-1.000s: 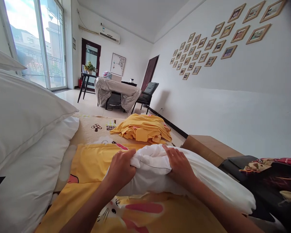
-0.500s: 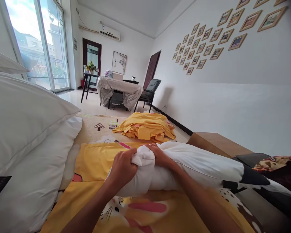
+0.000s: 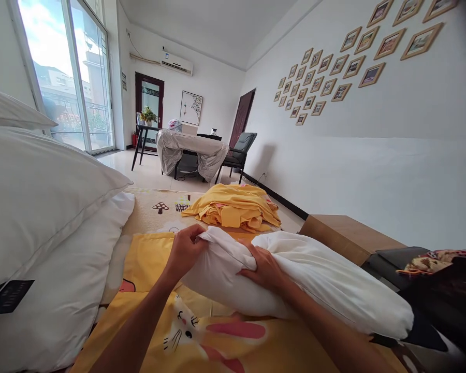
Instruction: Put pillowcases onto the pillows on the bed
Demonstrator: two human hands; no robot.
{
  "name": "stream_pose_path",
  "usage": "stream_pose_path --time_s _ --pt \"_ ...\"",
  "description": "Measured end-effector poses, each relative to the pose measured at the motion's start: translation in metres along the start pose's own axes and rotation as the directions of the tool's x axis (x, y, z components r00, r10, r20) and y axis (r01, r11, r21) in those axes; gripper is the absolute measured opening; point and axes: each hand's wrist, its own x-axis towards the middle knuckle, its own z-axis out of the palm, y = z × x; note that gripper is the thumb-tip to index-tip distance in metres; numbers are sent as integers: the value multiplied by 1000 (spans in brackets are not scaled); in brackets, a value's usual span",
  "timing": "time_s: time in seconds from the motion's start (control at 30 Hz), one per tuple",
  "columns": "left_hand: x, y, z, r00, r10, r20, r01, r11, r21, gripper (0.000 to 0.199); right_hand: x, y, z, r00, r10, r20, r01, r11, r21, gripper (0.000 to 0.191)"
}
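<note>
A long white pillow (image 3: 233,290), twisted and narrowed at its middle, lies across a yellow cloth (image 3: 147,311) printed with a white rabbit. My left hand (image 3: 187,248) pinches the pillow's left upper corner and pulls it up a little. Fingers closed on the fabric, my right hand (image 3: 264,267) grips the pillow's middle, where the folds gather. The fuller right part of the pillow (image 3: 345,280) reaches toward the lower right, over a dark item.
White pillows (image 3: 46,207) are stacked at the left. Beyond the pillow lies a crumpled yellow cloth pile (image 3: 236,204) on a beige patterned blanket (image 3: 143,207). A cardboard box (image 3: 349,233) and dark bags stand at the right. A covered table (image 3: 194,140) and chair (image 3: 241,150) are farther back.
My left hand has moved left and up with the pillow's corner, stretching it out. My right hand has moved down and right along the pillow, whose right part has swung lower.
</note>
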Motion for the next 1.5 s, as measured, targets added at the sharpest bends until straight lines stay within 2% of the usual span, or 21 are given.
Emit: stream_pose_path --time_s 0.13,0.2,0.27,0.3,0.37,0.47,0.6,0.73,0.83,0.93,1.1,1.17,1.3,1.43,1.5 --pt "-6 10 -3 985 126 119 -118 991 -67 15 -1 5 -20 986 -140 -92 128 984 -122 40" --pt "-6 12 -7 980 157 124 -146 985 -91 26 -3 10 -40 973 -182 -140 158 973 -167 36" --pt "-4 11 -10 983 148 107 -140 987 -79 38 -4 15 -63 971 -172 -166 139 972 -191 33" --pt "-3 8 -11 985 133 114 -128 990 -51 37 -5 17 -75 971 -161 -177 124 971 -203 32" --pt "1 0 -11 977 85 198 -102 992 79 26 -3 19 -96 970 -152 -189 105 966 -238 33" --pt "6 -17 -6 956 3 294 -104 939 327 18 2 23 -115 980 -166 -108 128 947 -296 36" --pt "3 -46 6 941 -147 306 -47 835 548 25 10 31 -119 975 -220 18 212 916 -342 38" --pt "-6 -77 18 869 -337 362 -42 679 733 39 17 28 -113 964 -243 110 266 909 -321 34" --pt "-8 -92 22 846 -375 379 -72 625 778 44 24 12 -108 951 -214 223 264 936 -232 31" --pt "-6 -100 20 857 -365 365 -77 609 790 34 35 -5 -104 922 -123 366 178 977 -120 25" --pt "-1 -104 14 883 -328 335 -81 597 798 24 54 -11 -104 841 21 540 -35 999 17 26" --pt "1 -104 14 894 -311 322 -84 590 803 24 62 -8 -106 772 56 633 -140 987 83 26" --pt "5 -102 17 908 -294 298 -74 588 805 25 81 0 -105 585 73 808 -336 928 160 25" --pt "8 -97 12 927 -279 252 -25 622 783 22 106 1 -90 491 131 861 -368 927 69 27" --pt "10 -93 7 940 -266 214 7 641 767 22 118 1 -79 429 127 894 -377 925 50 26"
